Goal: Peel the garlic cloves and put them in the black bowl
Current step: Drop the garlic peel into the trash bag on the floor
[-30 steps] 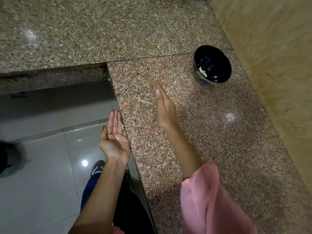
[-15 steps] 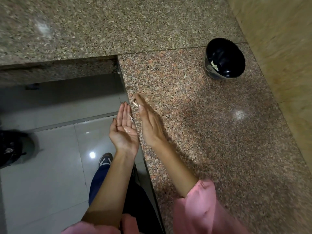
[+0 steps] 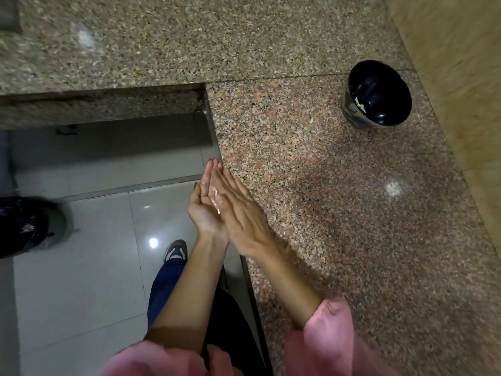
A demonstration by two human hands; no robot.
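The black bowl (image 3: pixel 378 95) stands on the reddish granite counter (image 3: pixel 339 213) at the far right, with a pale garlic clove (image 3: pixel 360 103) showing inside it. My left hand (image 3: pixel 203 210) is held palm up just off the counter's left edge, fingers straight. My right hand (image 3: pixel 238 210) lies flat against it, fingers straight, at the counter's edge. Thin papery garlic skin (image 3: pixel 215 198) shows between the two hands. No unpeeled clove is visible.
A grey granite counter (image 3: pixel 189 36) runs along the back, and a beige wall (image 3: pixel 461 77) rises at the right. Pale floor tiles (image 3: pixel 81 280) lie below on the left with my shoe (image 3: pixel 175 251) and a dark bin bag (image 3: pixel 24 226).
My right hand has swept left across the counter, from mid-counter to the edge, and now lies against my left palm with bits of skin between them. The view has shifted a little.
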